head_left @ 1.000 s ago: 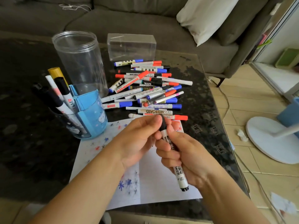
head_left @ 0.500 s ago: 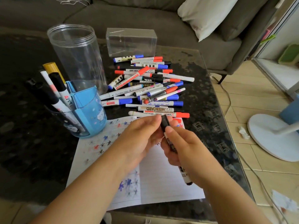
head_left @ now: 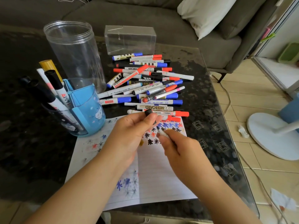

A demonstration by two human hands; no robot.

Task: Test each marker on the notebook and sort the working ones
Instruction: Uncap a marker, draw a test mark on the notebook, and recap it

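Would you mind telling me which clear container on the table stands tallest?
The round clear plastic jar behind the blue pen holder; the clear rectangular box sits lower.

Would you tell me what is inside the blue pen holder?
The blue pen holder holds several upright markers, black-capped, white and one gold-capped, in its left compartment. Their lower ends are hidden by its wall.

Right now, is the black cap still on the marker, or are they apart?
Apart. The head view shows the left hand pinching the black cap above, while the right hand holds the marker lower, paper visible between them.
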